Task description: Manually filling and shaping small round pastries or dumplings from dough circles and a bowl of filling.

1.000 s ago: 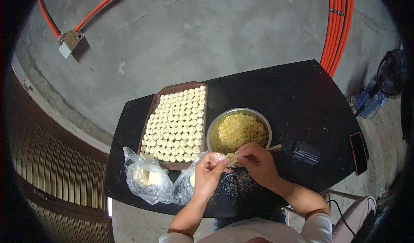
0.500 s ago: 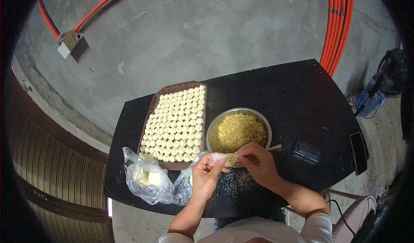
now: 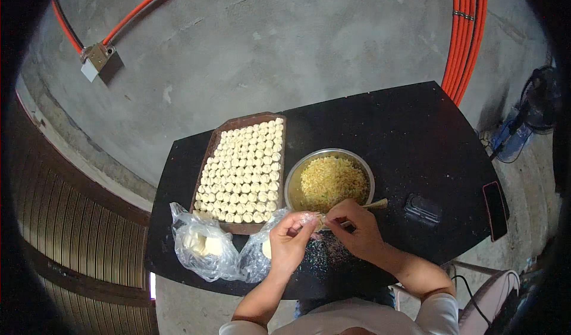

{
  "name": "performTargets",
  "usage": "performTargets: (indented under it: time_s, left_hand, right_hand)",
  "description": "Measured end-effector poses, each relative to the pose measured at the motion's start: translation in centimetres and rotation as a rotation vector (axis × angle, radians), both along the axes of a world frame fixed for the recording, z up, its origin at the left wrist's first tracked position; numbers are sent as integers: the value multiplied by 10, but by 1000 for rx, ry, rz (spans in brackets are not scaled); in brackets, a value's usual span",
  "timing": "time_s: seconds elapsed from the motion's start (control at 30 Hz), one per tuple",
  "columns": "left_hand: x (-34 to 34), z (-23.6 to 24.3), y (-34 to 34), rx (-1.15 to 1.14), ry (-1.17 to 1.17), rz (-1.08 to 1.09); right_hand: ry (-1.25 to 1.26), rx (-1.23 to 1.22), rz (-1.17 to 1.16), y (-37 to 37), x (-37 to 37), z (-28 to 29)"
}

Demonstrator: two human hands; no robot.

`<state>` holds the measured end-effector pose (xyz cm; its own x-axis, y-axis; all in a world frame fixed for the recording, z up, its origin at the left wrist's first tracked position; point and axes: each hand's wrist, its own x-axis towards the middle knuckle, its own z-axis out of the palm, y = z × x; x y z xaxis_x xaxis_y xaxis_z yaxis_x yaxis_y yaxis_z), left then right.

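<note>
My left hand and my right hand meet at the near rim of a steel bowl, both pinching a small pale dumpling wrapper, mostly hidden by my fingers. Chopped yellow filling with green and orange bits fills the bowl; a wooden handle sticks out at its right. Left of it, a brown tray holds rows of several pleated pale dumplings. Two clear plastic bags with pale wrappers lie just left of my left hand.
The black table carries a dark plastic box and a red-edged phone at the right. Behind it is a concrete wall with orange conduits. A blue water container stands on the floor; a chair is at the lower right.
My fingers have closed further over the wrapper, so less filling shows in it. My left fingertips are more bunched; both hands stay at about the same place.
</note>
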<state>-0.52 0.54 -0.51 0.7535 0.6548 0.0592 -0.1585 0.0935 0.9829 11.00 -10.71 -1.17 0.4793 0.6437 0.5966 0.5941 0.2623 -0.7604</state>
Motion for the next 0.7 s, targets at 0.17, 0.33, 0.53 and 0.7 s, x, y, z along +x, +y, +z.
performTargets:
  time_s: [0.17, 0.33, 0.53, 0.7]
  left_hand:
    - [0, 6, -2, 107, 35, 3]
    - [-1, 5, -2, 188, 103, 10]
    - [-2, 6, -3, -15, 35, -6]
    - [0, 7, -5, -29, 6, -28]
  right_hand:
    - [248, -81, 46, -1, -4, 8]
    - [135, -114, 74, -2, 4, 1]
    - [338, -57, 30, 1, 1, 1]
    - [272, 13, 25, 3, 0, -7]
